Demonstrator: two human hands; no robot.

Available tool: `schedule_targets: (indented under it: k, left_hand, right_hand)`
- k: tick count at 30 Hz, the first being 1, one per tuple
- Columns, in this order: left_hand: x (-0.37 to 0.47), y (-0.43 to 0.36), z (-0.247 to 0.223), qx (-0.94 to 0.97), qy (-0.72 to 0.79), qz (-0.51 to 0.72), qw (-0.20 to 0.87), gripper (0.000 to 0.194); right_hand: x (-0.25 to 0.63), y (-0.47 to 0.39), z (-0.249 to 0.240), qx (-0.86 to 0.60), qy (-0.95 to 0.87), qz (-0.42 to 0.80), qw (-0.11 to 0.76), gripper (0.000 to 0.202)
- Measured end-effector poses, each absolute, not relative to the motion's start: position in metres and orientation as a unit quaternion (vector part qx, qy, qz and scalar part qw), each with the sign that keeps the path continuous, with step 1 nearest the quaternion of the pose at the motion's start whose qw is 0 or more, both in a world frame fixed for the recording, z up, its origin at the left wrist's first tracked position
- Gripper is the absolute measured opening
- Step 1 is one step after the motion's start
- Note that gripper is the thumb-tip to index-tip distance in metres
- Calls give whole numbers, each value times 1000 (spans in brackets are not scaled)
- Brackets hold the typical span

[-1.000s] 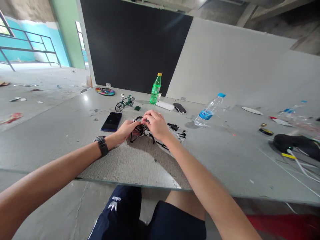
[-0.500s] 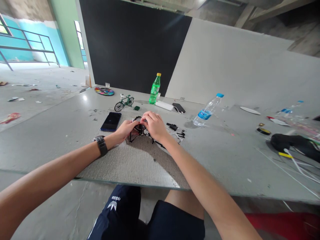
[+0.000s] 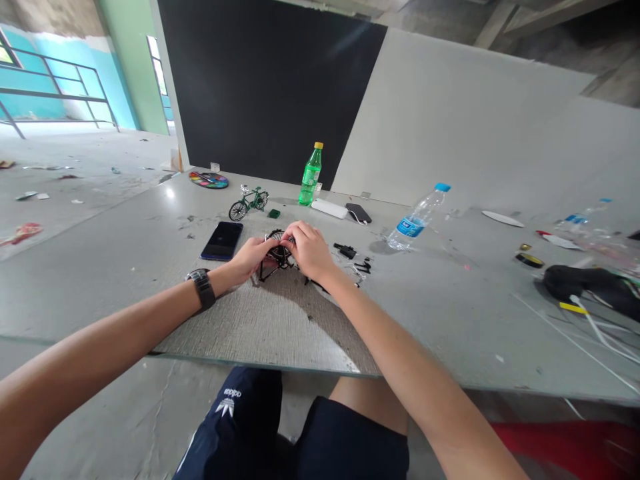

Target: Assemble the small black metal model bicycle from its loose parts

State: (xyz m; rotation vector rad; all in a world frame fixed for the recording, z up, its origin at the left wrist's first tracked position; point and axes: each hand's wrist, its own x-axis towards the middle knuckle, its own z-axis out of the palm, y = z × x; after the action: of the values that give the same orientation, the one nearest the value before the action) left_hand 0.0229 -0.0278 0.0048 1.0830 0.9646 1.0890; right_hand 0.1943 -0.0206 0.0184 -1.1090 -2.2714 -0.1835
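Between my hands, low over the table, is a black model bicycle [image 3: 271, 272] with its spoked wheel uppermost. My left hand [image 3: 251, 256] grips the wheel side from the left, thumb and fingers closed. From the right, my right hand [image 3: 309, 249] pinches at the same wheel; its fingers hide whatever small part may be there. Just right of my right hand lie small black parts [image 3: 345, 251] and thin dark pieces [image 3: 363, 267]. Beyond my hands stands a finished-looking green model bicycle [image 3: 249, 203], with a small green piece [image 3: 274, 214] beside it.
Left of my hands lies a phone [image 3: 222, 241]. A green bottle [image 3: 311, 175], a white power bank [image 3: 329, 209] and a dark flat device [image 3: 359, 213] are farther back. A clear water bottle [image 3: 419, 218] leans at right; black tape [image 3: 529, 260] lies beyond. A paint palette [image 3: 209, 180] sits back left.
Both hands stay closed at the bicycle's wheel, with barely any finger movement. The view has shifted very slightly; the things on the table have not moved.
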Motion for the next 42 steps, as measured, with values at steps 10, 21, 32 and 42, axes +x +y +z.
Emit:
schedule_targets:
  k: [10, 21, 32, 42]
  left_hand:
    - [23, -28, 6, 472, 415, 474, 617, 16]
    - [23, -27, 4, 473, 411, 479, 615, 17]
    - [20, -20, -7, 490, 386, 483, 614, 17]
    - [22, -23, -5, 471, 404, 499, 606, 16]
  right_hand:
    - [194, -19, 17, -416, -855, -101, 292, 21]
    - [195, -25, 24, -421, -850, -110, 296, 18]
    - [194, -26, 23, -415, -835, -40, 359, 16]
    - [192, -26, 24, -421, -834, -54, 352, 13]
